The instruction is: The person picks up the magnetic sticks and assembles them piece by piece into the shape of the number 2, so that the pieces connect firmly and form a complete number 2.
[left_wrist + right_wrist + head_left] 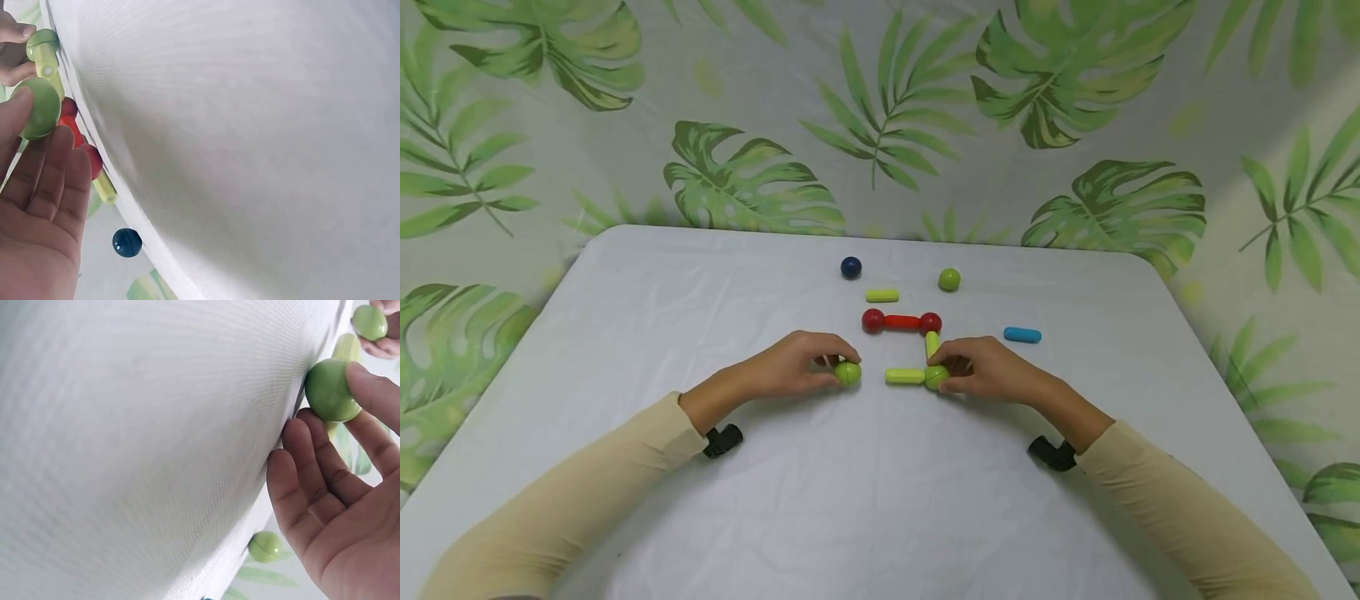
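From here, my left grip [793, 364] pinches a glossy green ball [849, 374] just left of a yellow-green rod [904, 377] lying left-to-right, its right end against the second green ball [936, 379] my right grip [1000, 371] pinches.

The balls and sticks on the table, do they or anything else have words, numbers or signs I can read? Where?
There are none to read.
Held green balls, dark blue ball, red stick, blue stick: no letters or numbers show.
Leaf-print backdrop: only leaf pictures, no words.
Black wrist cameras: too small to tell.
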Demonstrator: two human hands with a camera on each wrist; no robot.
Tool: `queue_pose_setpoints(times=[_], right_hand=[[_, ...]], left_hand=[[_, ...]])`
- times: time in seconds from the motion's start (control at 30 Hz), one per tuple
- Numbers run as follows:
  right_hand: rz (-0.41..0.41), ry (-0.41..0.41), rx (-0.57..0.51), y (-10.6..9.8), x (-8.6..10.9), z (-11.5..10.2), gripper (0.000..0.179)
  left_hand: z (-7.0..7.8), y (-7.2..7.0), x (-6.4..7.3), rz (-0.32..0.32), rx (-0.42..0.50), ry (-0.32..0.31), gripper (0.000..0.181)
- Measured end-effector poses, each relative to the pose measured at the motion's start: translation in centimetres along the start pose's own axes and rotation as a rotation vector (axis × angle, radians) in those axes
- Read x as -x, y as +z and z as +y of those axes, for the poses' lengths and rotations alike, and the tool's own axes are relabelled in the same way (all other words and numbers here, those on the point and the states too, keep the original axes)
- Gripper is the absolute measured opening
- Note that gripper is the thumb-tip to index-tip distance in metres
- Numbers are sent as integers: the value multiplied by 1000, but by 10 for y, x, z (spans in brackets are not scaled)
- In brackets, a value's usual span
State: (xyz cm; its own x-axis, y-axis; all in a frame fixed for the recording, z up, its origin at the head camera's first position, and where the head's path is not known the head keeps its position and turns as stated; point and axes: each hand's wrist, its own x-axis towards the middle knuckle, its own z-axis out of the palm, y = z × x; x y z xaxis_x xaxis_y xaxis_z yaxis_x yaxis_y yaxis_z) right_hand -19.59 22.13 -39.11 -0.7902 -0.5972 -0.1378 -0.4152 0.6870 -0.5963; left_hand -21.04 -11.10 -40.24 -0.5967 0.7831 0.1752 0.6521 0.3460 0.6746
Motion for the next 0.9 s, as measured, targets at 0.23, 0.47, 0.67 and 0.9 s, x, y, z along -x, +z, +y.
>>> queue_pose_setpoints(times=[0.23,0.47,0.67,0.9], right_hand=[[2,-2,18,0,-1,0,33],[-2,3,24,0,-2,-1,33],[-8,5,17,0,-3,1,34],[-5,-5,23,0,-4,2,34]], left_hand=[[-3,4,-10,-61,24,-94,34],[-4,9,-20,-113,54,-156,35],[0,11,-25,-130,53,-187,35],[1,14,-31,-133,37,-165,35]])
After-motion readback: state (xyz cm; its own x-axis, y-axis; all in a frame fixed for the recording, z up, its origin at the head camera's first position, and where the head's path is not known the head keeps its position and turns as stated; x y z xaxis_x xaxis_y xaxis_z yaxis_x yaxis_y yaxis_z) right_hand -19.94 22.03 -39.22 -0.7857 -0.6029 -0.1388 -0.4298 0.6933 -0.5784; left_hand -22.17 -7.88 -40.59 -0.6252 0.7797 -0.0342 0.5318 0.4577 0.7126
